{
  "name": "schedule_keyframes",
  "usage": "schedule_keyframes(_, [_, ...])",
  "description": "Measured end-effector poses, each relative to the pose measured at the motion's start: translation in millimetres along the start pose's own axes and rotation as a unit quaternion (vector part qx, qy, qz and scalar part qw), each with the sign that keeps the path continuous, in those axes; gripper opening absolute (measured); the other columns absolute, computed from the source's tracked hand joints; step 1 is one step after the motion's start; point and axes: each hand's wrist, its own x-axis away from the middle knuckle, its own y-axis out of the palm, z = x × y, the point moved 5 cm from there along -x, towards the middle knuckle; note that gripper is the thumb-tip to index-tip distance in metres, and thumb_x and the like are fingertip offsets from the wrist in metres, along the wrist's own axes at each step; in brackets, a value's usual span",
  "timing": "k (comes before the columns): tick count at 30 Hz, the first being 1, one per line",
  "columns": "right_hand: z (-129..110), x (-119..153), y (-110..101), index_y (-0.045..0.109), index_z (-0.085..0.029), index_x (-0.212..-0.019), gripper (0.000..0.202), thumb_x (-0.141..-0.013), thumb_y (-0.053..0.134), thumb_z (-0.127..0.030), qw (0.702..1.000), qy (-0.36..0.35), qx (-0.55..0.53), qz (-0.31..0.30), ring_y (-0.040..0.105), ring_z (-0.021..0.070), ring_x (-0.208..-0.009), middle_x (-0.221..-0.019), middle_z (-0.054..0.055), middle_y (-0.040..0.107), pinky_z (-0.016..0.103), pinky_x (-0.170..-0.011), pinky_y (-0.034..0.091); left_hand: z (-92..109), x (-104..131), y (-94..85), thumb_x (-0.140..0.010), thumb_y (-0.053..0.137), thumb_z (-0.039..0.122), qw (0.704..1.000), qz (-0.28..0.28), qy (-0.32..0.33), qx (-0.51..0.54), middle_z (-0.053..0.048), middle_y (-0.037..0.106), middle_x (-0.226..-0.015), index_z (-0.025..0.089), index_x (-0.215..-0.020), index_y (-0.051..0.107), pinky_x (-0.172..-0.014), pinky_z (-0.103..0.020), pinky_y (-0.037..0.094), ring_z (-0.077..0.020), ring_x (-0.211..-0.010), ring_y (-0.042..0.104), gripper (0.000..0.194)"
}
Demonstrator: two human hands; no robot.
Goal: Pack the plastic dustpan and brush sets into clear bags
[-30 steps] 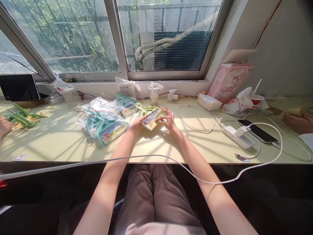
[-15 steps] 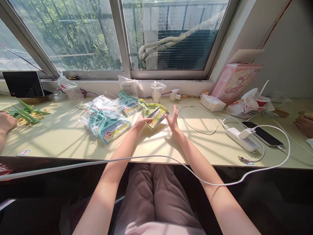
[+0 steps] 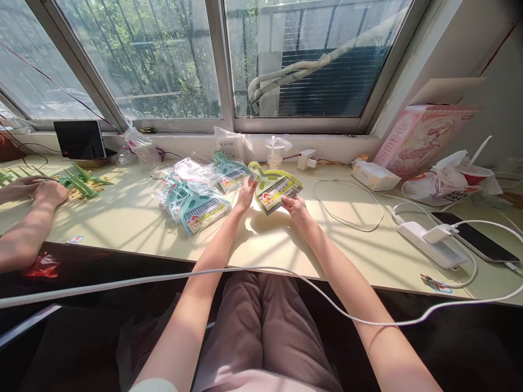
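A yellow-green dustpan-shaped item [image 3: 278, 188] with a printed label is held above the table between my two hands. My left hand [image 3: 247, 195] grips its left side near the handle. The fingers of my right hand [image 3: 296, 208] pinch its lower right edge. Left of my hands lies a pile of similar teal items [image 3: 194, 204], partly in clear plastic wrap. Another teal item [image 3: 231, 173] lies behind the pile, close to my left hand.
A white cable [image 3: 261, 268] crosses above my forearms. A cup [image 3: 275, 155] stands by the window sill. A power strip [image 3: 429, 245] and a phone [image 3: 476, 238] lie at the right. Another person's hands [image 3: 49, 191] are at plant pieces [image 3: 84, 182] at the left.
The view has turned left. My right hand has closed on the right edge of the yellow-green item, which has turned and is tilted differently. The other person's hands now both show.
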Motion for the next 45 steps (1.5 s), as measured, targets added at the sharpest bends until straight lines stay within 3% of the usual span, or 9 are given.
schedule_keyframes(5, [-6.8, -0.4, -9.7, 0.066, -0.025, -0.088, 0.028, -0.069, 0.083, -0.015, 1.0, -0.009, 0.0, 0.012, 0.08, 0.0266, -0.103, -0.091, 0.002, 0.081, 0.042, -0.099, 0.066, 12.9, -9.5, -68.0, -0.094, 0.066, 0.025, 0.965, 0.15, 0.053, -0.21, -0.025, 0.055, -0.161, 0.014, -0.15, 0.058, -0.135, -0.062, 0.02, -0.0376, -0.17, 0.016, 0.057])
schedule_keyframes(9, [-9.1, -2.1, -13.0, 0.066, -0.025, -0.09, 0.03, -0.068, 0.083, -0.015, 1.0, -0.016, -0.001, 0.021, 0.08, 0.0274, -0.102, -0.09, 0.002, 0.081, 0.042, -0.096, 0.068, -3.8, -13.3, -101.9, -0.094, 0.057, 0.018, 0.94, 0.186, -0.039, -0.283, -0.029, 0.068, -0.138, 0.009, -0.125, 0.072, -0.131, -0.073, 0.016, -0.0439, -0.162, 0.03, 0.035])
schedule_keyframes(15, [-11.2, -10.0, -21.8, 0.066, -0.026, -0.088, 0.029, -0.068, 0.081, -0.012, 0.997, -0.019, -0.033, 0.066, 0.081, 0.0257, -0.102, -0.088, 0.001, 0.081, 0.039, -0.095, 0.07, 12.1, -9.0, -63.2, -0.095, 0.059, 0.017, 0.965, 0.106, 0.08, -0.225, -0.014, 0.077, -0.11, 0.026, -0.099, 0.081, -0.139, -0.062, 0.002, -0.0363, -0.15, 0.048, 0.024])
schedule_keyframes(20, [-29.9, -19.5, -39.2, 0.065, -0.025, -0.084, 0.025, -0.07, 0.08, -0.011, 0.99, -0.06, -0.084, 0.099, 0.081, 0.0254, -0.108, -0.086, 0.002, 0.08, 0.038, -0.101, 0.069, 30.3, -0.4, -27.9, -0.084, 0.063, 0.003, 0.977, 0.028, 0.132, -0.162, -0.009, 0.077, -0.099, 0.029, -0.085, 0.078, -0.138, -0.065, 0.007, -0.036, -0.147, 0.052, 0.03])
schedule_keyframes(26, [-39.3, -19.3, -49.1, 0.068, -0.023, -0.078, 0.025, -0.069, 0.079, -0.003, 0.996, -0.013, -0.028, 0.081, 0.081, 0.0241, -0.098, -0.085, 0.004, 0.08, 0.038, -0.103, 0.068, 10.0, -4.3, -31.7, -0.073, 0.066, 0.0, 0.97, 0.033, 0.079, -0.227, -0.015, 0.075, -0.096, 0.026, -0.072, 0.069, -0.134, -0.071, 0.01, -0.042, -0.153, 0.042, 0.026])
schedule_keyframes(31, [-28.0, -14.3, -47.7, 0.07, -0.022, -0.076, 0.026, -0.065, 0.079, -0.001, 0.995, 0.062, 0.064, 0.04, 0.081, 0.0265, -0.089, -0.082, 0.004, 0.079, 0.041, -0.09, 0.072, -0.4, -2.7, -16.8, -0.072, 0.081, 0.008, 0.97, 0.003, 0.097, -0.221, -0.017, 0.073, -0.127, 0.025, -0.078, 0.069, -0.137, -0.06, 0.009, -0.0419, -0.155, 0.039, 0.022])
schedule_keyframes(34, [-26.8, -13.4, -50.5, 0.07, -0.023, -0.074, 0.025, -0.066, 0.078, 0.0, 0.992, 0.091, 0.081, 0.041, 0.08, 0.0246, -0.086, -0.081, 0.005, 0.078, 0.036, -0.082, 0.072, -9.7, -3.3, -9.4, -0.064, 0.082, 0.0, 0.98, -0.03, 0.062, -0.188, -0.017, 0.073, -0.125, 0.026, -0.066, 0.061, -0.136, -0.055, 0.013, -0.0423, -0.155, 0.038, 0.033])
schedule_keyframes(40, [-31.0, -13.5, -52.0, 0.073, -0.02, -0.079, 0.03, -0.063, 0.078, 0.005, 0.987, 0.127, 0.1, 0.023, 0.081, 0.0255, -0.088, -0.089, 0.009, 0.081, 0.034, -0.078, 0.071, -15.8, -6.3, -21.5, -0.08, 0.068, 0.003, 0.969, 0.039, 0.031, -0.241, -0.022, 0.072, -0.11, 0.024, -0.061, 0.051, -0.134, -0.056, 0.014, -0.0446, -0.149, 0.044, 0.033])
schedule_keyframes(45, [-29.1, -12.3, -48.5, 0.073, -0.02, -0.078, 0.026, -0.065, 0.078, 0.001, 0.987, 0.117, 0.114, 0.004, 0.08, 0.0244, -0.085, -0.088, 0.009, 0.081, 0.034, -0.079, 0.071, -8.5, -4.8, -28.8, -0.094, 0.064, 0.013, 0.961, 0.09, 0.031, -0.259, -0.02, 0.073, -0.102, 0.021, -0.072, 0.062, -0.124, -0.055, 0.037, -0.0433, -0.137, 0.058, 0.023])
